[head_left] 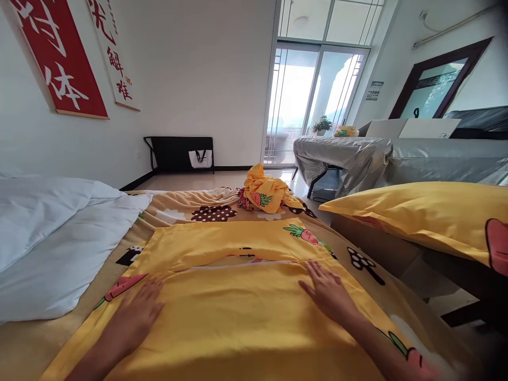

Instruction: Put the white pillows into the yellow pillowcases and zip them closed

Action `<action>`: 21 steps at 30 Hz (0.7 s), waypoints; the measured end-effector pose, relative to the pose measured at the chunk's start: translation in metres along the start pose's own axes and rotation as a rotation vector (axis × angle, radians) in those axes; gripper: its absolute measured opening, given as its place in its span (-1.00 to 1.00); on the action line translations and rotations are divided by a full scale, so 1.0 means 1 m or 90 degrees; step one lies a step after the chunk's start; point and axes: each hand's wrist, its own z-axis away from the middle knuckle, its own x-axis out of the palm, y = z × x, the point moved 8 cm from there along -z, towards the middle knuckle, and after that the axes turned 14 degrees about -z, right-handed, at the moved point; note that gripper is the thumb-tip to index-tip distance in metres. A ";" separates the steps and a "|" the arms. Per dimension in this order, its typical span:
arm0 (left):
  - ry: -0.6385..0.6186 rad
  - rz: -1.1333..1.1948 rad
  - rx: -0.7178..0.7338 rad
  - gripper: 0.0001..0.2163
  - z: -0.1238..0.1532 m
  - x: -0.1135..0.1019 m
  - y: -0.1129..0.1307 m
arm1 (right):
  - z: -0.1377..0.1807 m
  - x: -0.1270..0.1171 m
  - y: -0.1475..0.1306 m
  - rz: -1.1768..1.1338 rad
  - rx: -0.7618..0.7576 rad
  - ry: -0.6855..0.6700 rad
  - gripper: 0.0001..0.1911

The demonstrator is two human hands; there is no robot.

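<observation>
A yellow pillowcase [238, 312] with a carrot print lies spread flat before me. Across its far part runs an opening, bowed slightly apart, with a pale edge showing along it. My left hand [137, 317] rests palm down on the left side of the pillowcase, fingers stretched out. On the right side, my right hand [327, 291] lies flat with its fingers spread, the tips close to the end of the opening. Neither hand grips anything. The near end of the pillowcase runs out of the picture.
White pillows [59, 238] lie to the left on the patterned brown blanket [170, 203]. Beyond the pillowcase sits a crumpled yellow cloth [265, 190]. At the right is a yellow carrot-print pillow [420, 217]. A plastic-covered table [341, 151] stands farther back.
</observation>
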 end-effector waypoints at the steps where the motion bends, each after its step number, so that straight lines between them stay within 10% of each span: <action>1: -0.046 0.032 0.046 -0.50 -0.016 -0.011 0.034 | -0.004 0.008 -0.040 -0.048 -0.059 -0.038 -0.30; 4: -0.138 0.122 0.183 -0.48 -0.054 -0.038 0.130 | -0.004 0.037 -0.152 -0.161 -0.262 -0.161 -0.33; 7: -0.138 0.163 0.218 -0.48 -0.065 -0.039 0.169 | -0.005 0.060 -0.182 -0.202 -0.300 -0.212 -0.30; 10: -0.127 0.168 0.170 -0.48 -0.051 -0.010 0.136 | -0.010 0.063 -0.135 -0.187 -0.251 -0.205 -0.29; 16: -0.121 0.043 -0.024 -0.45 0.003 0.043 -0.010 | -0.007 0.033 0.023 -0.039 -0.042 -0.061 -0.31; 21: -0.220 0.020 -0.040 -0.47 0.021 0.039 -0.028 | -0.008 0.023 0.023 -0.010 -0.011 -0.070 -0.35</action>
